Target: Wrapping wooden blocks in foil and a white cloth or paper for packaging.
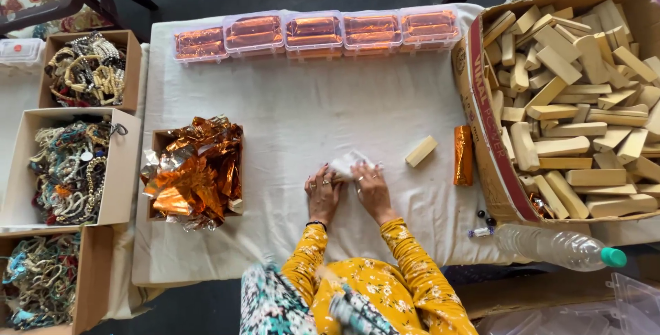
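My left hand (pixel 322 194) and my right hand (pixel 372 188) rest side by side on the white cloth, fingers pressing a small silvery-white foil sheet (pixel 347 163) flat. The foil peeks out beyond my fingertips. A bare wooden block (pixel 421 150) lies just right of my right hand. Further right, a block wrapped in orange foil (pixel 463 155) lies beside the big carton. Both wrists show yellow flowered sleeves.
A large cardboard carton (pixel 481 128) of several wooden blocks fills the right. A small box of crumpled orange foil (pixel 194 170) sits left. Clear plastic cases (pixel 313 32) of wrapped blocks line the far edge. Boxes of beaded jewellery (pixel 72 163) stand far left; a plastic bottle (pixel 557 247) lies near right.
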